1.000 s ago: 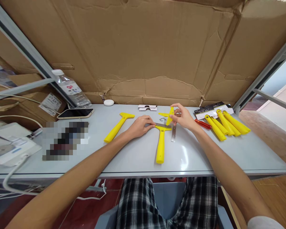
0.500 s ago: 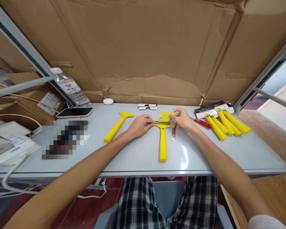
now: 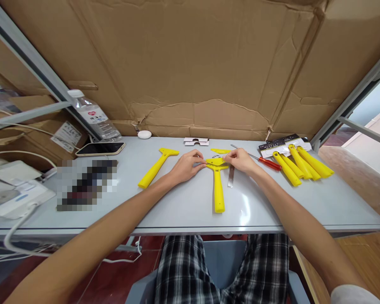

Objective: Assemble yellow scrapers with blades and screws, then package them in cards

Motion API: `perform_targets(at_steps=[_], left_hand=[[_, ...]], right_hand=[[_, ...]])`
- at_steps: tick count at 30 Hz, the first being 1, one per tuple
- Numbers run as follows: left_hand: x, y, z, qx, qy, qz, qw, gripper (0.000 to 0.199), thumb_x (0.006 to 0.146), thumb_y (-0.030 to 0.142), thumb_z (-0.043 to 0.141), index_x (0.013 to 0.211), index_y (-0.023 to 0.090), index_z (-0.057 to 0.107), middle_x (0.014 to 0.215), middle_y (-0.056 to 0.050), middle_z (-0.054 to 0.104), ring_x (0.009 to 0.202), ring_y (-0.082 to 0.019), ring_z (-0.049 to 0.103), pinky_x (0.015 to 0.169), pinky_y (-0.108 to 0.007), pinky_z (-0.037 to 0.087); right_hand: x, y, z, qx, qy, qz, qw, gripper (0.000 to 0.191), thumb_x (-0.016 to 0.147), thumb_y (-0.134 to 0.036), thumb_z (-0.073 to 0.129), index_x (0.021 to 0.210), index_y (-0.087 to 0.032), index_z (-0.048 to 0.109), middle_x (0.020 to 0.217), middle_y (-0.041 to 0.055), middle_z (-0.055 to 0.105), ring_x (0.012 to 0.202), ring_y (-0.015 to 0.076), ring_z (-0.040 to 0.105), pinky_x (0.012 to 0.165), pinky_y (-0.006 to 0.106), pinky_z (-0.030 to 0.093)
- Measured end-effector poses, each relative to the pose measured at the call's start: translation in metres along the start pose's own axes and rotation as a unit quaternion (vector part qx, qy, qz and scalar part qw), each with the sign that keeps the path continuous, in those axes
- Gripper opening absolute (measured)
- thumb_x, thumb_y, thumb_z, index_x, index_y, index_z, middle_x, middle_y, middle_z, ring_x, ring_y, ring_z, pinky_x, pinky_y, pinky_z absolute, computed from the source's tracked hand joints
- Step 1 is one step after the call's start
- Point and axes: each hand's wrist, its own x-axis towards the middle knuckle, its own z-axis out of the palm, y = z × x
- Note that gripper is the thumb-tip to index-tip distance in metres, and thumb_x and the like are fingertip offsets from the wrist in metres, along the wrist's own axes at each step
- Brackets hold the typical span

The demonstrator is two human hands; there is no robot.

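Observation:
A yellow scraper handle (image 3: 218, 192) lies head-up before me, its grip toward the table's front edge. Across its head rests a small yellow cover plate (image 3: 215, 161); little of the blade beneath shows. My left hand (image 3: 187, 166) pinches the left end of the head, fingers closed. At the right end, my right hand (image 3: 240, 161) has its fingertips closed on the cover plate. Just below that hand lies a shiny metal strip (image 3: 231, 177). Behind the head are another yellow cover plate (image 3: 220, 150) and some tiny screws (image 3: 215, 156).
Left of my hands lies another yellow scraper handle (image 3: 155, 169). A red screwdriver (image 3: 270, 164) and several carded yellow scrapers (image 3: 304, 164) lie to the right. Farther back are a white card piece (image 3: 196, 141), a white oval case (image 3: 144, 134), a phone (image 3: 100, 148) and a bottle (image 3: 96, 118).
My right hand has brought the cover plate down and toward me onto the scraper head, over the blade. The screwdriver's shaft now shows. My left hand stays at the head's left end.

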Motion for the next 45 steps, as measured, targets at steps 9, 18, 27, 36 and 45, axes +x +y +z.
perform_targets(at_steps=[9,18,27,36,45], left_hand=[[0.001,-0.002,0.002,0.011,-0.007,0.015,1.000,0.028,0.105,0.041,0.064,0.100,0.024,0.086,0.121,-0.008,0.076,0.104,-0.025,0.073,0.100,-0.044,0.058],[0.002,0.002,-0.001,0.002,-0.027,0.024,0.999,0.027,0.105,0.038,0.061,0.102,0.024,0.084,0.119,-0.009,0.081,0.113,-0.028,0.072,0.106,-0.049,0.056],[0.002,-0.002,-0.001,0.006,-0.025,0.031,0.999,0.029,0.106,0.041,0.060,0.099,0.025,0.084,0.123,-0.010,0.078,0.112,-0.028,0.070,0.104,-0.047,0.056],[0.003,0.000,-0.001,-0.004,-0.021,0.044,0.999,0.022,0.105,0.035,0.063,0.101,0.023,0.082,0.116,-0.009,0.081,0.110,-0.027,0.072,0.103,-0.046,0.057],[0.003,0.001,-0.001,-0.003,-0.021,0.037,0.999,0.022,0.105,0.036,0.063,0.102,0.024,0.081,0.116,-0.009,0.082,0.110,-0.027,0.072,0.103,-0.047,0.057]], right_hand=[[-0.005,-0.006,-0.007,-0.081,-0.059,-0.092,0.991,0.013,0.092,-0.032,0.076,0.097,-0.020,0.077,0.075,-0.0015,0.075,0.067,0.0132,0.062,0.077,0.028,0.046],[-0.001,0.003,-0.009,-0.159,-0.111,-0.227,0.954,0.016,0.095,-0.023,0.076,0.107,-0.023,0.085,0.112,0.0056,0.081,0.101,0.0206,0.070,0.095,0.034,0.050],[0.001,0.005,-0.013,-0.178,-0.119,-0.260,0.942,0.030,0.095,-0.008,0.065,0.111,-0.024,0.085,0.119,0.0070,0.081,0.109,0.0228,0.073,0.102,0.036,0.052],[0.001,0.006,-0.011,-0.212,-0.109,-0.237,0.942,0.046,0.086,0.005,0.055,0.102,-0.025,0.086,0.115,0.0026,0.084,0.114,0.0239,0.074,0.112,0.040,0.050],[-0.007,-0.004,-0.008,-0.174,-0.131,-0.250,0.944,0.016,0.092,-0.025,0.076,0.106,-0.024,0.084,0.113,0.0049,0.083,0.113,0.0260,0.072,0.109,0.040,0.051]])
